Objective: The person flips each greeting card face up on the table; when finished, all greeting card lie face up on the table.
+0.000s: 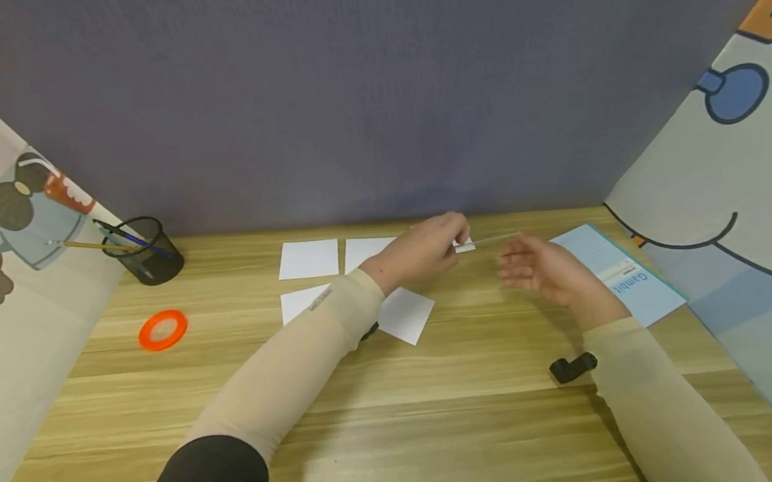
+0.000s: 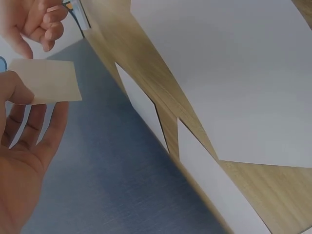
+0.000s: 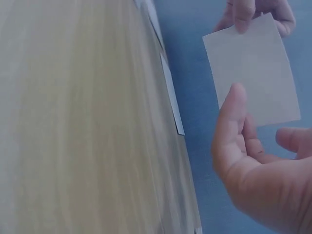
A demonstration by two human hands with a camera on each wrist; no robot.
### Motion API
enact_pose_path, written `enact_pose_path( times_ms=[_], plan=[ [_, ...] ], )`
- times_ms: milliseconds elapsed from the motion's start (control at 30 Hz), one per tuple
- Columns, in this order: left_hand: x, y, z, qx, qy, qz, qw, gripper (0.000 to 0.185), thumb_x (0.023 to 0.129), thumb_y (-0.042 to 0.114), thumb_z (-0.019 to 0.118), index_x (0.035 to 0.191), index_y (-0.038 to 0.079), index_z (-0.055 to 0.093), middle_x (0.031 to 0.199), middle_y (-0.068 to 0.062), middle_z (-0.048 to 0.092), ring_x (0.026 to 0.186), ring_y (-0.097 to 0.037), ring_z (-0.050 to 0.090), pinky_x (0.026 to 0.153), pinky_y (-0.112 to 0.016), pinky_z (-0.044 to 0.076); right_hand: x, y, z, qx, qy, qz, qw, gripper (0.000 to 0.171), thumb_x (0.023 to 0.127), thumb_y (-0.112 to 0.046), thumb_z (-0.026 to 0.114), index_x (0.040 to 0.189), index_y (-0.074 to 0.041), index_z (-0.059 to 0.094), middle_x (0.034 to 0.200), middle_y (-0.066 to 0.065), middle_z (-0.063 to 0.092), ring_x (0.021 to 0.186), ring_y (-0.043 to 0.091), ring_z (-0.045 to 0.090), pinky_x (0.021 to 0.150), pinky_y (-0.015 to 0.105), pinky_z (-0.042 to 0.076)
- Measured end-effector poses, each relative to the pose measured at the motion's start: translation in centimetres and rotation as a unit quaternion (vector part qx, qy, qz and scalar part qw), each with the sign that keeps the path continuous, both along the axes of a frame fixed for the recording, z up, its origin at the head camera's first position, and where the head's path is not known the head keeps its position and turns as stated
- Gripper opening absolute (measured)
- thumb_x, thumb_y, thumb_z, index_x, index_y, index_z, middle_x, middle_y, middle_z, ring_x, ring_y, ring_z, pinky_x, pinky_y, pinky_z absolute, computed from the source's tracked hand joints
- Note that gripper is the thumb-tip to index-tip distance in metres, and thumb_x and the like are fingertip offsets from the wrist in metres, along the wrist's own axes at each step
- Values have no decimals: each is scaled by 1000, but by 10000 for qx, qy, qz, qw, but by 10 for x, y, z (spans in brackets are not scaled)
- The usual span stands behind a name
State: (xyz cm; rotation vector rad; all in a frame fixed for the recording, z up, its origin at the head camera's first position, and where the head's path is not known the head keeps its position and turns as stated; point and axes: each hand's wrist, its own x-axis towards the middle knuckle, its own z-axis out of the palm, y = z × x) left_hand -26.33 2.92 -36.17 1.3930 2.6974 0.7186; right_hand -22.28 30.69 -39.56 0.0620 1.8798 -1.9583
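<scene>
My left hand [image 1: 421, 247] pinches a small white paper square [image 2: 51, 80] by one edge, thumb on one face and fingers on the other. The square is held up off the table and shows nearly edge-on in the head view. Close to its other end is my right hand [image 1: 543, 269], its fingers loosely bent. In the right wrist view the right fingers overlap the square's lower edge, while the thumb stands apart from it. White paper squares lie on the table in two rows, among them one at back left [image 1: 308, 259] and a slanted one [image 1: 406, 316]; my left arm partly covers them.
At the right lies a light-blue booklet [image 1: 638, 291] marked "Gambit". A black mesh pen cup [image 1: 156, 261] with pens stands at back left, with an orange ring-shaped roll [image 1: 162, 330] in front of it. A grey panel [image 1: 373, 96] rises behind the wooden table [image 1: 444, 435].
</scene>
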Motion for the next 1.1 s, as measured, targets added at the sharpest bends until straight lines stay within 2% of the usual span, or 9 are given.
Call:
enact_pose_path(
  times_ms=[167,367,567,767,900,1100],
  plan=[
    [1,2,1,-145,289,-25,9995,18,103,3,60,118,10,55,117,-1,61,99,-11,57,86,-22,52,-1,4,3,-860,-330,152,9956,46,115,-48,38,113,-15,69,103,-2,73,89,12,74,86,26,65],
    [3,1,1,-270,572,-62,9980,16,102,5,62,116,11,56,110,1,58,98,-13,54,86,-24,50,-3,7,5,-1277,-498,148,9904,42,117,-39,40,112,-13,73,99,-1,76,85,12,74,79,23,63],
    [4,-1,0,-356,742,-148,9965,19,102,6,65,104,16,49,104,2,52,95,-13,49,84,-26,46,-3,7,3,-1241,-505,66,9910,22,116,-26,41,116,-16,61,101,1,75,86,13,72,76,22,62],
    [4,-3,1,-473,747,-195,9959,23,102,9,68,99,17,47,111,1,54,99,-14,48,85,-28,44,-3,5,3,-1133,-617,-4,9916,14,115,-21,40,118,-15,53,102,-3,67,83,11,65,74,19,60],
    [4,-4,-1,-487,776,-235,9955,23,102,10,69,99,17,48,116,1,55,102,-15,48,86,-28,43,-4,3,2,-1033,-574,44,9930,13,115,-17,38,121,-13,48,106,-6,65,83,10,61,73,18,59],
    [3,-4,-3,-427,795,-315,9954,23,102,10,70,98,16,48,118,1,55,103,-15,48,87,-29,43,-4,3,1,-955,-461,192,9942,18,112,-11,34,124,-10,47,105,-2,68,81,9,62,72,17,58]
  ],
)
